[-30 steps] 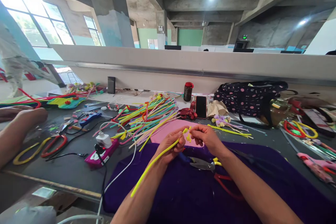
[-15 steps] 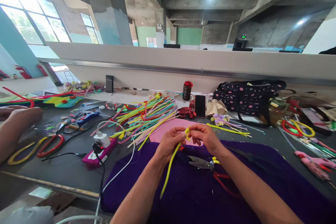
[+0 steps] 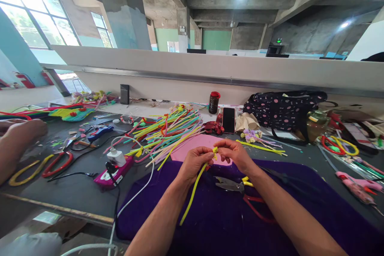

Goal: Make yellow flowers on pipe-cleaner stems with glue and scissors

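Now the yellow stem (image 3: 193,197) hangs free of the left forearm: a second ago its tail lay along that arm, and here it drops from the hand toward the purple cloth (image 3: 207,224). For the work, this probably leaves the tail out of the way while both hands deal with its small, curled head.

The left hand (image 3: 193,164) is clamped on the stem, thumb and fingers pinched together just below the head. The right hand (image 3: 235,154) has its fingertips closed on the head from the other side; the exact grip is partly hidden. The head thus sits between the two sets of fingertips, with the tail emerging under the left hand.

Below the hands, the scissors (image 3: 229,185) lie on the cloth, near the right forearm. Behind the hands is the pink sheet (image 3: 187,147); the pile of stems (image 3: 171,128) lies beyond it, to the left. More yellow stems (image 3: 261,148) and a flower (image 3: 252,136) rest to the right, with the phone (image 3: 229,120) and bottle (image 3: 214,103) farther back. At far left is a co-worker's hand (image 3: 27,133).
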The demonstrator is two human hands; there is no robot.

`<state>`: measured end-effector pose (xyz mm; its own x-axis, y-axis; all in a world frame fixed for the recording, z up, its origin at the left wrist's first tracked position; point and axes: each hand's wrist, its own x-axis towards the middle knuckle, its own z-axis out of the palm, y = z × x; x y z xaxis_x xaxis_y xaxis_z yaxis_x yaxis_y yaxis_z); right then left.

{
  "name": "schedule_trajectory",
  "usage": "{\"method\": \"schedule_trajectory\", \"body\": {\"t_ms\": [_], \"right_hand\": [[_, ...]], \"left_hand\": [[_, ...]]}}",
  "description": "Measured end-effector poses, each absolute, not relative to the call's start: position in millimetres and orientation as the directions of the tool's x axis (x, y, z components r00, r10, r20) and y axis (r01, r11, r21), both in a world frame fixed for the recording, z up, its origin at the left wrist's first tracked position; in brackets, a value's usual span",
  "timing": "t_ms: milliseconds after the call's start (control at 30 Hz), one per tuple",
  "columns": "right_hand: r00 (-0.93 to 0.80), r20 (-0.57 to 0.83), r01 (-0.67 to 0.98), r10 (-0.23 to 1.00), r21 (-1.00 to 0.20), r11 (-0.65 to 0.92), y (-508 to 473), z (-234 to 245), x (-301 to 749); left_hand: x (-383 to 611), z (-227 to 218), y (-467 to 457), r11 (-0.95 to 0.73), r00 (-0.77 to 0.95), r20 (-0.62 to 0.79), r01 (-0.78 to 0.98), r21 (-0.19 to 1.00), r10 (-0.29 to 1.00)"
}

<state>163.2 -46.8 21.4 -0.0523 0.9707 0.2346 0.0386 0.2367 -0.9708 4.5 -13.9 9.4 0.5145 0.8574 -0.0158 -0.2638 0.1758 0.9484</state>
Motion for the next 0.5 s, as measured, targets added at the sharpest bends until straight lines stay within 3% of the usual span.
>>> {"method": "schedule_trajectory", "body": {"t_ms": [500], "right_hand": [[-0.016,0.205,0.066,0.979,-0.976,0.206,-46.6,20.0,166.1]], "left_hand": [[6.7,12.0,-16.1,0.134,0.522,-0.014,-0.194,0.972,0.853]]}}
